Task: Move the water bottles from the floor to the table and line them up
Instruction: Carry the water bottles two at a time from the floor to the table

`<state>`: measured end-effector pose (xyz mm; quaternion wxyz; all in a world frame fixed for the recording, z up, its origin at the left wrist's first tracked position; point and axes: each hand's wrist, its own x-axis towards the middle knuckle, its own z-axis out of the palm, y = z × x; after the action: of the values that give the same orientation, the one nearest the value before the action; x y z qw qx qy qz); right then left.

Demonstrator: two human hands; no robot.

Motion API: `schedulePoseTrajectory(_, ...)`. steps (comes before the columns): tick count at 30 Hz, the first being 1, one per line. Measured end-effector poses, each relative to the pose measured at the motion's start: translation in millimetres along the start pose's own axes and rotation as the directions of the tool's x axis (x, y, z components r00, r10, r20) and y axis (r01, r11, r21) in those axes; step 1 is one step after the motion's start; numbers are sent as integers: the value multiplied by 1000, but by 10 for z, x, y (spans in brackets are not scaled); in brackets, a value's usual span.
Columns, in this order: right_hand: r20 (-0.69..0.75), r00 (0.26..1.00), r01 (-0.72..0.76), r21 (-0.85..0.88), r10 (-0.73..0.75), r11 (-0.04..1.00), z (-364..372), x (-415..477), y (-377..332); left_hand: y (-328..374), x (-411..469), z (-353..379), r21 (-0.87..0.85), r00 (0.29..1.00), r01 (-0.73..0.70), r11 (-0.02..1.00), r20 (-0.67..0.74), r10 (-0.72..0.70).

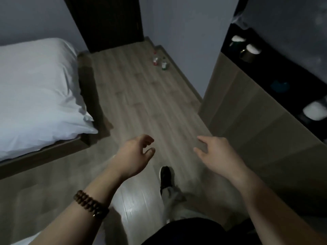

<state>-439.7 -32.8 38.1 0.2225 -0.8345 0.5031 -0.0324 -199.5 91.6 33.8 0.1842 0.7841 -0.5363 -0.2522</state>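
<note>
The water bottles stood on the floor at the far end of the room, close together and just beside the skirting of the right-hand wall. One was red-banded and one green-banded. I thought I saw a third cap behind them, but the blur left me unsure.

From there back toward me ran an open lane of wooden boards. It was hemmed on the left by the edge of the bed frame and on the right by the corner of the desk. A dark door closed off the far end, left of the bottles. On the desk's dark top sat some white-topped containers, too blurred to name.

Nearer in, my left grip hung above the boards, fingers loosely curled, nothing in it, with a beaded bracelet on that wrist. My right grip hovered alongside it, apart from the left, fingers relaxed and slightly spread, holding nothing either. Both were well apart from the bottles. A black shoe showed on the floor between my forearms.
</note>
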Motion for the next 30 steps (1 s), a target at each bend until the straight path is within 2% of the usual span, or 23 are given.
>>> schedulePoseTrajectory(6, 28, 1000, 8, 134, -12, 991, -22, 1778, -473, -443, 1419, -800, 66, 997, 80, 995, 18, -82)
schedulePoseTrajectory(11, 19, 998, 53, 122, -56, 991, -282, 3158, -1038, -655, 2598, -1580, 68, 997, 76, 995, -31, -74)
schedulePoseTrajectory(15, 29, 997, 73, 78, -76, 994, -344, 4106, -1425, -1006, 3403, -1983, -13, 990, 121, 993, -67, -122)
schedulePoseTrajectory(19, 15, 998, 66, 57, -67, 996, -294, 5149, -1759, -1559, 4413, -2278, -33, 991, 134, 990, -17, -135)
schedulePoseTrajectory(25, 11, 999, -47, 75, 46, 996, -281, 6760, -2418, -2299, 6180, -2979, -61, 992, 91, 994, 88, -86)
schedulePoseTrajectory(28, 46, 996, -75, 50, 73, 996, -340, 7253, -2680, -2412, 6824, -3295, -44, 991, 37, 998, 131, -31)
schedulePoseTrajectory(30, 71, 991, -118, 97, 112, 988, -400, 7658, -2845, -2488, 7351, -3555, -43, 986, 17, 999, 165, -9)
